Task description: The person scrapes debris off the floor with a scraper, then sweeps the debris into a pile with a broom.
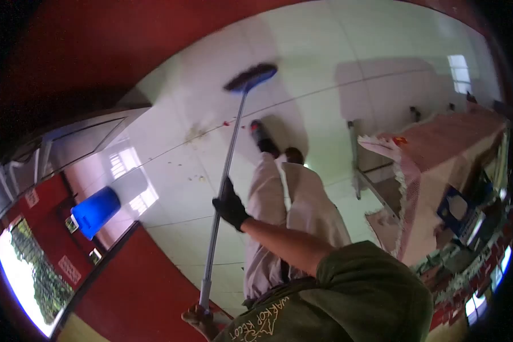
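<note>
Two hands on one broom (228,153), grey pole, blue head with dark bristles. Right hand (232,210), in a black glove, is closed around the pole partway up. Left hand (200,320) is curled at the pole's near end, by the thicker grip sleeve; finger detail too dim to read, can't tell if gloved.

Pole runs from near left to far centre. Broom head (252,77) sits far out on the white tile floor (319,105), past the person's feet and beyond a long diagonal tile joint.

Debris: red scrap (227,123) just beside the pole at the joint; yellowish smear (196,132) left of that; loose crumbs (196,178) nearer, also left of the pole. One dark shoe (259,133) with a red mark, right of the pole; other foot mostly hidden by the trouser leg.

Left side: blue bin (97,212) on the floor, well apart from the broom. Right side: bench (422,148) with a pink fringed cloth, small red item (400,140) near its far-left edge, blue-and-white box (457,208) toward the near right.
</note>
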`<state>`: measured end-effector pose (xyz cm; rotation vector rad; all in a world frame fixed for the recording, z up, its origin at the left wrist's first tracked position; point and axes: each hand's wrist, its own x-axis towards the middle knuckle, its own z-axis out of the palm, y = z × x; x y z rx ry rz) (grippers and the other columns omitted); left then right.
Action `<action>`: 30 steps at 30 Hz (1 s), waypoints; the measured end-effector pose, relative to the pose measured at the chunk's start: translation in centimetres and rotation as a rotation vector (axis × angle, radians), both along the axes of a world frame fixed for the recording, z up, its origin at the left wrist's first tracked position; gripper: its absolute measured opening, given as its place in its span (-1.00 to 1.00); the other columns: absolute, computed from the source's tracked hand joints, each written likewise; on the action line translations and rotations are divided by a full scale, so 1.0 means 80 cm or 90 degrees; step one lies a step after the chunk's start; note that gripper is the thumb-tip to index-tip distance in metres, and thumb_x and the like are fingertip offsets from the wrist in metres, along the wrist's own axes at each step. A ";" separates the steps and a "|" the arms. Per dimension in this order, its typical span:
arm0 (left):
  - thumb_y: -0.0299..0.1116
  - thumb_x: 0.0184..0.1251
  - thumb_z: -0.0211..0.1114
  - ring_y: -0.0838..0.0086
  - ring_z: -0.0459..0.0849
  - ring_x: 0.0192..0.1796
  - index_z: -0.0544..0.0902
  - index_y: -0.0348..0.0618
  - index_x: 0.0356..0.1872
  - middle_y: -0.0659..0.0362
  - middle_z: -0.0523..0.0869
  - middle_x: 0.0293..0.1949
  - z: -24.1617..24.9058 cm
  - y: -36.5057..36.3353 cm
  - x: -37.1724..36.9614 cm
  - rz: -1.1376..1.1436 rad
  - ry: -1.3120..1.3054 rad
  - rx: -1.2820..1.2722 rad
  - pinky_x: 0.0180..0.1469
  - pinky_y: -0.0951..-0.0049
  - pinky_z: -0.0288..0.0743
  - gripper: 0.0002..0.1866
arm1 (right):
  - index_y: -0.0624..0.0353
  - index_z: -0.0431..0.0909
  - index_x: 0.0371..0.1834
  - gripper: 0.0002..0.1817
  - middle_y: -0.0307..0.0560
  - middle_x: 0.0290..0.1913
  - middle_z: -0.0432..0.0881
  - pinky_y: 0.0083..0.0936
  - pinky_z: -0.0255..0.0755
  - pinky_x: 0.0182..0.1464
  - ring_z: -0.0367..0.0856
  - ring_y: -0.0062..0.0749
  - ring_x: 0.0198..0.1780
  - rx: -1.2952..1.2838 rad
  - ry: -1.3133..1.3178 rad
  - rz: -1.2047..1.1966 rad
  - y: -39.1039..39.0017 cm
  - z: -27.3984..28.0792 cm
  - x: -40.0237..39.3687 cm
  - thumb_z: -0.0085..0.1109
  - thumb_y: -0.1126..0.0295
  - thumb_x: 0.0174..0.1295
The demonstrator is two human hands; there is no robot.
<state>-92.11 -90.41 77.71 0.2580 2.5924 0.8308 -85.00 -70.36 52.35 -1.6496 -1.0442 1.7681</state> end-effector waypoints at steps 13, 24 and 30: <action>-0.45 -0.07 0.23 0.31 0.56 -0.29 0.51 -0.13 -0.19 0.04 0.58 -0.32 -0.230 0.351 0.143 -0.823 -0.285 -0.037 -0.22 0.47 0.41 -0.68 | 0.30 0.25 -0.23 -0.71 -0.03 -0.45 0.35 -0.45 0.37 -0.53 0.36 -0.45 -0.53 -0.097 -0.115 -0.555 0.138 -0.201 0.414 -0.05 0.41 -0.03; -0.47 -0.02 0.15 0.35 0.56 -0.33 0.52 -0.20 -0.25 0.03 0.59 -0.37 -0.181 0.430 0.048 -0.863 -0.102 -0.077 -0.25 0.44 0.39 -0.77 | 0.15 0.39 -0.51 -0.67 -0.01 -0.58 0.51 -0.32 0.35 -0.45 0.49 -0.20 -0.54 0.061 -0.396 0.079 0.144 -0.257 0.296 0.19 0.15 -0.21; -0.44 0.11 0.05 0.49 0.46 -0.37 0.50 -0.27 -0.27 0.15 0.53 -0.43 -0.104 0.401 -0.077 -0.752 -0.004 -0.137 -0.27 0.52 0.34 -0.82 | 0.20 0.12 -0.37 -0.78 -0.07 -0.70 0.33 -0.46 0.27 -0.79 0.34 -0.35 -0.76 -0.169 0.200 -0.504 0.209 -0.148 0.083 -0.04 0.42 0.03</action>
